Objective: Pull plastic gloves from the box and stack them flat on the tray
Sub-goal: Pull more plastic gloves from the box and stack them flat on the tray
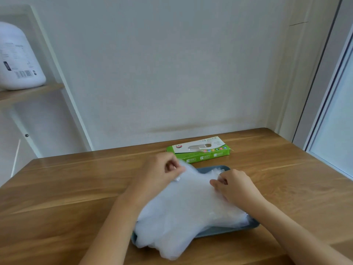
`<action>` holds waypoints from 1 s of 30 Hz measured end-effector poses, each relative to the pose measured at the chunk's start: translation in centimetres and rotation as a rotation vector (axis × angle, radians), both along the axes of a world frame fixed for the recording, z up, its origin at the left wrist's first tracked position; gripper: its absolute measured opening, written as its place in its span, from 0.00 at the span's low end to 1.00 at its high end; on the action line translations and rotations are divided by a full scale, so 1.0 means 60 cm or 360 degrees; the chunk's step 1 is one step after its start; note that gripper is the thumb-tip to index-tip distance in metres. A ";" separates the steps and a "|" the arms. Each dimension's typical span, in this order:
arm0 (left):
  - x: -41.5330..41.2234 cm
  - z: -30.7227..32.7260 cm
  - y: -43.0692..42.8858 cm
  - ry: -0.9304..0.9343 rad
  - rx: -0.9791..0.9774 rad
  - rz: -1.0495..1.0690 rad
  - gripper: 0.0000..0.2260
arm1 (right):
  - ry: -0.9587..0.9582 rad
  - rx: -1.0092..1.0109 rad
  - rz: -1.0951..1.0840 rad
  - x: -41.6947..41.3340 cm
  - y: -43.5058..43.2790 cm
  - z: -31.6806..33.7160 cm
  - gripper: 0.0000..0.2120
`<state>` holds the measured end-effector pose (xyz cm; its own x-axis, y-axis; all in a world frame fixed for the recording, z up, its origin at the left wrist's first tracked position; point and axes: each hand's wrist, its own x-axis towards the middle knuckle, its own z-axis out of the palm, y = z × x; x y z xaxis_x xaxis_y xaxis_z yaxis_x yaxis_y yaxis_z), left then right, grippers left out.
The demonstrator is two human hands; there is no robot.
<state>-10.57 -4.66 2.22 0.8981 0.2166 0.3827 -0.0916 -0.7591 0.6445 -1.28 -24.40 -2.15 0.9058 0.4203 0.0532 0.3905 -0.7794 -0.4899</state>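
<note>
A green and white glove box [199, 151] lies flat on the wooden table, just beyond a blue-grey tray [225, 230]. A pile of clear plastic gloves [187, 211] covers most of the tray and spills over its near left edge. My left hand [162, 175] pinches the far left corner of the top glove, fingers curled. My right hand [235, 186] pinches the glove's far right edge. The glove stretches between the two hands, just above the pile. A bit of plastic shows in the box's opening.
The wooden table [66, 188] meets a white wall at the back. A shelf at the left holds a white appliance [17, 60]. A window frame [332, 111] stands at the right, past the table's right edge.
</note>
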 end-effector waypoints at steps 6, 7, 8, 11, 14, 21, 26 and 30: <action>0.012 -0.052 -0.062 0.0493 0.0502 -0.0395 0.20 | -0.0020 0.0014 0.0004 -0.003 0.002 -0.006 0.19; 0.013 -0.059 -0.063 0.0557 0.0563 -0.0410 0.26 | -0.0018 0.0009 0.0010 -0.003 0.003 -0.006 0.18; 0.012 -0.065 -0.063 0.0614 0.0603 -0.0421 0.31 | -0.0024 -0.0006 0.0010 -0.003 0.003 -0.005 0.18; 0.013 -0.080 -0.057 0.0820 0.0701 -0.0404 0.41 | -0.0113 -0.0140 -0.0015 -0.003 -0.008 0.007 0.18; 0.017 -0.091 -0.051 0.0969 0.0798 -0.0345 0.47 | -0.0399 -0.0273 -0.0125 -0.007 -0.033 0.037 0.17; 0.024 -0.095 -0.054 0.1028 0.0820 -0.0313 0.53 | -0.0235 -0.0274 0.0946 -0.024 -0.027 0.052 0.21; 0.009 -0.068 -0.048 0.1246 0.0716 -0.0379 0.56 | -0.0011 -0.0774 0.1098 0.013 -0.041 0.022 0.41; -0.007 -0.040 -0.027 0.1469 0.0720 -0.0350 0.55 | 0.0048 -0.0935 0.1165 0.032 -0.049 0.031 0.48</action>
<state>-11.02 -6.30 -0.20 0.8845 0.0211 -0.4661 0.1259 -0.9728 0.1947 0.62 -27.34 -0.28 0.4029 0.8382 -0.3676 0.8751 -0.4705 -0.1136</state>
